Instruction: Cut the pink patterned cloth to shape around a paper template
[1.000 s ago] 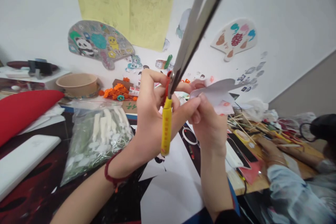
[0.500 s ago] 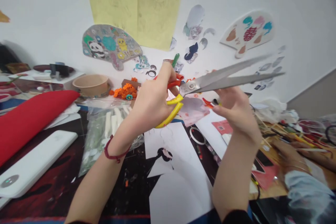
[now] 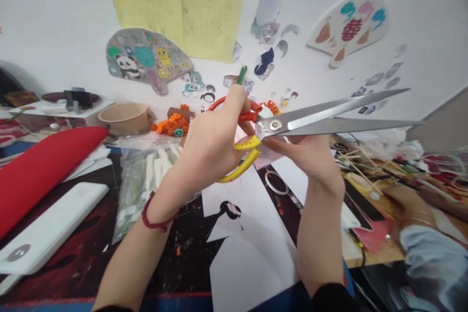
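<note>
Above the table (image 3: 73, 263), scissors (image 3: 310, 119) are held level.
The handles are clasped by the left hand (image 3: 212, 146), with the blades slightly parted and pointed right. The right hand (image 3: 310, 156) is curled beneath the pivot, seemingly for steadiness; its grasp cannot be told.

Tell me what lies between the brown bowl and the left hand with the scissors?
A small pile of orange pieces lies between the brown bowl and the left hand, which holds the scissors; the head view shows it.
</note>
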`<state>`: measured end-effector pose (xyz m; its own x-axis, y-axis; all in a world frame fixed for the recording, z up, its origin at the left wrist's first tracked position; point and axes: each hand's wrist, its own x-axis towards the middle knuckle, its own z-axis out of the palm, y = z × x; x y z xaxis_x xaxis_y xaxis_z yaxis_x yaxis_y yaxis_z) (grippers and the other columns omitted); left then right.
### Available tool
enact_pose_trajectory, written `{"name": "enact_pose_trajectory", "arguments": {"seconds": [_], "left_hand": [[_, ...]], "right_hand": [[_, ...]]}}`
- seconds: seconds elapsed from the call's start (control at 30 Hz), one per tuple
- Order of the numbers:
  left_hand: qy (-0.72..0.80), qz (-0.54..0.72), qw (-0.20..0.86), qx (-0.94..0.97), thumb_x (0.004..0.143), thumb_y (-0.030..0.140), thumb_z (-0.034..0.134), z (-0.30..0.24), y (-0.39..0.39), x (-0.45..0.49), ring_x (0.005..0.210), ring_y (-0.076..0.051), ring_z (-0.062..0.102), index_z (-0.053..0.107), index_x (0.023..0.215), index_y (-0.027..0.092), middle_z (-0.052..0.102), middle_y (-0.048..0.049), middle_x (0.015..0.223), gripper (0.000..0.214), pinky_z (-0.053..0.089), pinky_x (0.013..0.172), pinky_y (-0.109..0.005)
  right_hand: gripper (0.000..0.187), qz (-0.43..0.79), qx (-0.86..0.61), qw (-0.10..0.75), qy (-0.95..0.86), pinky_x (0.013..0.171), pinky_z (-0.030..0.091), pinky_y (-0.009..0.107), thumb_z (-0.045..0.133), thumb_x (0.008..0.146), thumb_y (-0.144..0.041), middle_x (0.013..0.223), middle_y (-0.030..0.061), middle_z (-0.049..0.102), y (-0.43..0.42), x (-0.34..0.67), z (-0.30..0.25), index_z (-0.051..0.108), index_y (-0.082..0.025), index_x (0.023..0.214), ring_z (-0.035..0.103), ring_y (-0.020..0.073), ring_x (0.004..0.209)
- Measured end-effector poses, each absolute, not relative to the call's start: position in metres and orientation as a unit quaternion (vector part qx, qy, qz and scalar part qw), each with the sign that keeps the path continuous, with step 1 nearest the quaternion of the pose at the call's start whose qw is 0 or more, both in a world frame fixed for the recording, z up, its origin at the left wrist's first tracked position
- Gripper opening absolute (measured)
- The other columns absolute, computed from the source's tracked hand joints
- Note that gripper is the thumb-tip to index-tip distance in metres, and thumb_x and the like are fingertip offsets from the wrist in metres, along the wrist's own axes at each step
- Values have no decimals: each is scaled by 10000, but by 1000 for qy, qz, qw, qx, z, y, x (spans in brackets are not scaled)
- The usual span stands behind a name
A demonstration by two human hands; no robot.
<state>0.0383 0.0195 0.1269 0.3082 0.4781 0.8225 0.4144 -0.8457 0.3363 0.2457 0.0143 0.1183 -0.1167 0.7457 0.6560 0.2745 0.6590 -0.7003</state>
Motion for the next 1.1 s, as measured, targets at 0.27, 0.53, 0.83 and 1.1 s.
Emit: {"name": "enact_pose_trajectory", "arguments": {"seconds": [0.27,0.53,0.83,1.1], "left_hand": [[177,600,250,739,802,367,857,125,32,47,677,-150,608,413,947,271,701,12,866,477,469,547,-303],[117,649,358,661,711,362,938,126,24,58,638,-145,603,456,957,281,692,19,862,547,452,525,-310],[95,660,351,658,734,322,919,134,18,64,612,-114,571,440,937,272,689,38,824,523,444,525,-290],[113,711,324,614,722,391,925,134,12,68,685,-152,615,386,902,275,666,37,770,580,445,553,-342]], "right_hand": [[88,105,-316,636,-697,726,585,335,848,784,-272,784,-26,758,7,232,128,764,-285,809,696,157,753],[123,97,-281,665,-685,698,590,334,833,803,-261,796,-28,721,2,226,130,718,-281,842,683,147,732],[95,39,-287,715,-636,718,604,385,832,812,-262,811,-18,782,-14,213,133,787,-342,832,711,186,764],[74,71,-296,702,-644,743,632,393,839,814,-325,848,-16,803,-12,215,132,800,-340,875,741,192,796]]}}
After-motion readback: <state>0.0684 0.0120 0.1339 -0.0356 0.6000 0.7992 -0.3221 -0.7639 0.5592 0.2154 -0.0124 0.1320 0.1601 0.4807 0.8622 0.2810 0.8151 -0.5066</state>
